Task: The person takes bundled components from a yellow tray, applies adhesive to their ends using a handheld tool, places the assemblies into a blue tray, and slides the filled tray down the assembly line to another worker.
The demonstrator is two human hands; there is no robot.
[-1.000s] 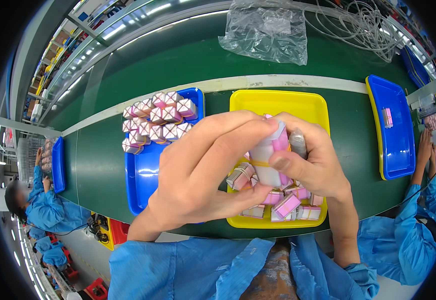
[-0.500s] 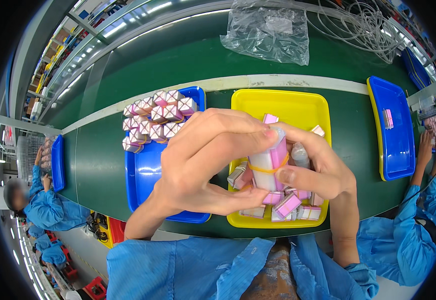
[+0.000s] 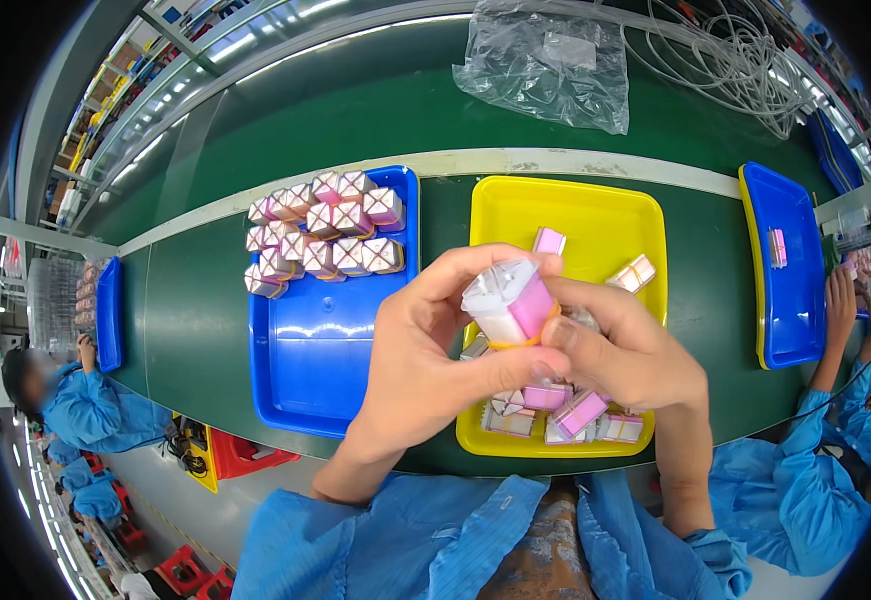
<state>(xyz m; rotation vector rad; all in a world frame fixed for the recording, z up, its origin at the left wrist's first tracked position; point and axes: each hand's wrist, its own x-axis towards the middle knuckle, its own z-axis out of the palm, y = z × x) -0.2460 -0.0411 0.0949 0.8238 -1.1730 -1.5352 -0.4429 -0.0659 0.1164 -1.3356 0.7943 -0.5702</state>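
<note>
My left hand [image 3: 426,365] and my right hand [image 3: 631,355] together hold a small bundle of pink-and-white boxes [image 3: 511,300] bound with a yellow rubber band, raised above the yellow tray [image 3: 581,210]. Loose pink-and-white boxes [image 3: 566,410] lie at the tray's near end, and two more [image 3: 636,272] sit further back. To the left, the blue tray [image 3: 326,350] carries several banded bundles [image 3: 321,235] stacked at its far end.
A green conveyor belt [image 3: 356,110] runs behind the trays, with a clear plastic bag [image 3: 546,60] and white cables [image 3: 726,60] on it. Another blue tray [image 3: 781,265] lies at the right by a co-worker's hand [image 3: 841,300]. A person in blue [image 3: 71,400] sits at the left.
The bundle has turned in my hands and risen a little; my left fingers have shifted from covering it to gripping its side, so its end now faces up.
</note>
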